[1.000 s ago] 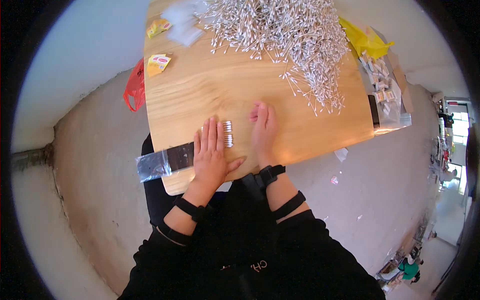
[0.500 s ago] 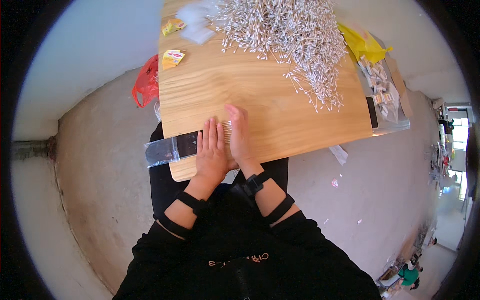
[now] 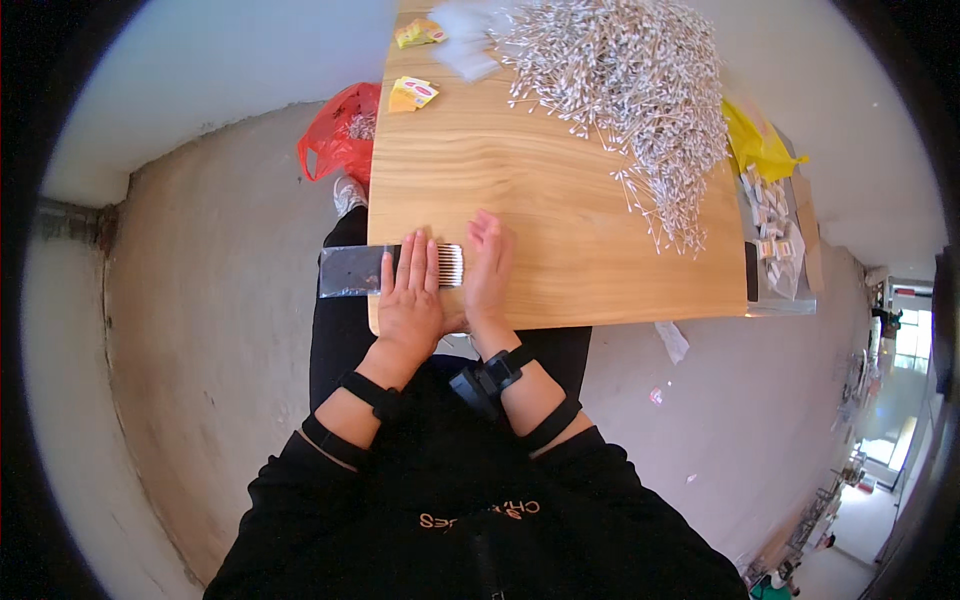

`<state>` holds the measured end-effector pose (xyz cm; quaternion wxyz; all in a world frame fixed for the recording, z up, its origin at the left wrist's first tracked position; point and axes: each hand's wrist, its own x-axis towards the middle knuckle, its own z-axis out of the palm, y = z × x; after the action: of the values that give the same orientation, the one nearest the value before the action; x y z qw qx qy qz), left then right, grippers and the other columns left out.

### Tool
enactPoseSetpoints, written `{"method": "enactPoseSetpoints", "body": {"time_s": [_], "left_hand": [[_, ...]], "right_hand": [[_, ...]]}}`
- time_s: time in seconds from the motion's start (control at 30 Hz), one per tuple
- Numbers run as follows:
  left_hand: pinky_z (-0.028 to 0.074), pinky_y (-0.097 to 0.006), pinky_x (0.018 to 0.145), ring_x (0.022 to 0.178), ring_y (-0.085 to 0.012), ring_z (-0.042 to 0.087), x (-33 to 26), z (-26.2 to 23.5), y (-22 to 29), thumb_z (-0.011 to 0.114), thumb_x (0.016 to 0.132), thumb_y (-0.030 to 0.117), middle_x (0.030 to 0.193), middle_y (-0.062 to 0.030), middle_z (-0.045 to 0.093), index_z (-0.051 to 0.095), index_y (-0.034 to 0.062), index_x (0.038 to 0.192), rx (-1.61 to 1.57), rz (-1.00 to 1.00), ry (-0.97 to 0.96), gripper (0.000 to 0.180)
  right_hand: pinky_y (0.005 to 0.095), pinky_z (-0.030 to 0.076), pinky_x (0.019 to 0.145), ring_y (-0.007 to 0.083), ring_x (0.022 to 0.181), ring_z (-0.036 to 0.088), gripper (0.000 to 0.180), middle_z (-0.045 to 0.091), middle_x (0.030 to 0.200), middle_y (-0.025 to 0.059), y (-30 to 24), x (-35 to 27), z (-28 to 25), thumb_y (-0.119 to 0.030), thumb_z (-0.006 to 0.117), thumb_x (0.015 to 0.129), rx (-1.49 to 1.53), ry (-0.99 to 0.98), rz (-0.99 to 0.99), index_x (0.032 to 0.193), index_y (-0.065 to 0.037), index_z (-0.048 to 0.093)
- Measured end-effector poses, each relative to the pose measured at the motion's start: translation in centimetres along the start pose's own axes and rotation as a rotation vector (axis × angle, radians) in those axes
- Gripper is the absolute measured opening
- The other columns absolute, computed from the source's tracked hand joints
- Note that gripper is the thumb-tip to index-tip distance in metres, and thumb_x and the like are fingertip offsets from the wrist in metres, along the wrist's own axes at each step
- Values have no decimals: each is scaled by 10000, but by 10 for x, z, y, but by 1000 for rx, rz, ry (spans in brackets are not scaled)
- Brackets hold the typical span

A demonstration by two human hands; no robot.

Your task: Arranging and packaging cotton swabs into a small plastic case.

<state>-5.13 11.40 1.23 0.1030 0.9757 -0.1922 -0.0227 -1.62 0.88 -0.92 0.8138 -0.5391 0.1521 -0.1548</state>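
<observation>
My left hand (image 3: pixel 409 300) lies flat with fingers stretched, pressing on a row of cotton swabs (image 3: pixel 451 266) near the table's front left corner. Their white tips stick out to the right of its fingers. Left of the hand, a clear plastic bag (image 3: pixel 345 271) with a dark part near the fingers extends past the table edge; whether the swabs lie in it is hidden under the hand. My right hand (image 3: pixel 487 272) stands on its edge just right of the tips, fingers loosely bent and slightly blurred, with nothing visible in them.
A big heap of loose cotton swabs (image 3: pixel 630 85) covers the table's far right. Clear bags (image 3: pixel 466 50) and yellow packets (image 3: pixel 411 94) lie far left. A red bag (image 3: pixel 345 135) hangs by the left edge. Beyond the right edge are a yellow bag (image 3: pixel 755 140) and small white boxes (image 3: pixel 768 210).
The view has shifted, so the table appears squarer. The plastic bag and swabs now lie straighter under my left hand. My right fingers have bent, and its hand has come away from the swab tips.
</observation>
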Motion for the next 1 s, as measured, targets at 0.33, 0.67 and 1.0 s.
{"method": "enactPoseSetpoints", "body": {"time_s": [0.33,0.67,1.0], "left_hand": [[49,-546,1140,1461,-292,93,-11,-1,-8,584,757,613,1551,-189,171,207,-51,1462,79,-77,-16,1040],[412,-425,815,972,-303,530,-15,-34,-55,740,696,198,1004,-110,542,589,72,963,-184,-238,358,331],[457,-410,741,823,-279,592,9,-16,-62,622,685,218,824,-103,586,623,37,769,92,-246,248,199]], "right_hand": [[460,324,1019,377,1166,414,440,452,1210,199,2,9,20,-109,567,824,-1297,-211,-632,1241,9,491],[496,269,1088,345,1197,412,381,460,1215,161,9,10,26,-77,491,856,-1436,-297,-625,1233,-17,508],[452,310,1037,376,1160,413,410,470,1179,164,11,11,28,3,500,797,-1418,-270,-707,1204,-41,525]]}}
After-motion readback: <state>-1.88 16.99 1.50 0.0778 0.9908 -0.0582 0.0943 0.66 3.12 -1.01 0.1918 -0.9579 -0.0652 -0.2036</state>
